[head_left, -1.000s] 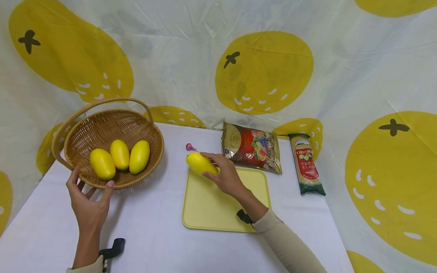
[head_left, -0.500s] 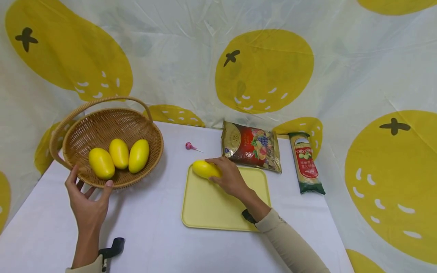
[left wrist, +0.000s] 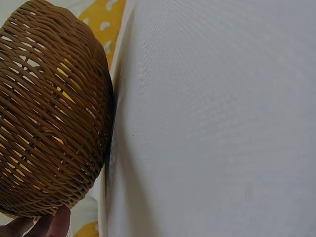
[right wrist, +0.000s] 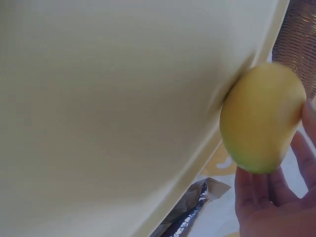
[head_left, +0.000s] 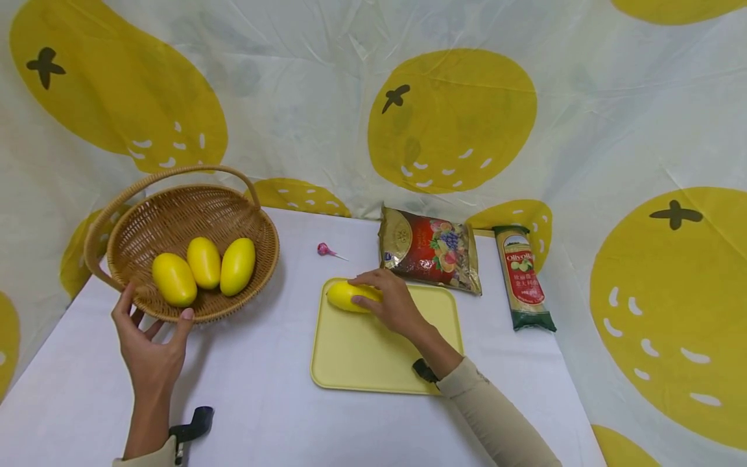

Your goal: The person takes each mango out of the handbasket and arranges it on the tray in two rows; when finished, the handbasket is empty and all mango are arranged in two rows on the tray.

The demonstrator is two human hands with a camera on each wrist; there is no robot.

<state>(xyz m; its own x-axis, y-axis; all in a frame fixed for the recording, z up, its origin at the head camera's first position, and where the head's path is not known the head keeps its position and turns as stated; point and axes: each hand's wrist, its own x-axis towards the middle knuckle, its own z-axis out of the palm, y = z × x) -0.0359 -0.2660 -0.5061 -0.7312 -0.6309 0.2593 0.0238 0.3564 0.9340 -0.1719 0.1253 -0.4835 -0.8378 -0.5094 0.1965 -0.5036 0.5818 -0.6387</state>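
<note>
At the left of the head view, my left hand (head_left: 153, 350) holds the near rim of a wicker basket (head_left: 192, 201), thumb and fingers spread along it. The left wrist view shows fingertips (left wrist: 60, 223) against the basket's woven side (left wrist: 49, 108). Three yellow mangoes lie inside, one of them the leftmost mango (head_left: 174, 280). My right hand (head_left: 397, 305) holds another mango (head_left: 344, 296) at the far left corner of a pale yellow tray (head_left: 373, 353). In the right wrist view, the fingers reach round one end of this mango (right wrist: 261, 118), which shows a greenish patch.
A lollipop (head_left: 323, 249) lies behind the tray. Beyond the tray's far edge rests a red and gold candy bag (head_left: 428, 250). Farther right is an Olivoilà pasta packet (head_left: 524, 279). A fruit-printed cloth (head_left: 292, 97) hangs behind the white table.
My right hand has brought the mango down and slightly right, from above the tray's far left corner to the tray. The left hand and basket have stayed nearly still.
</note>
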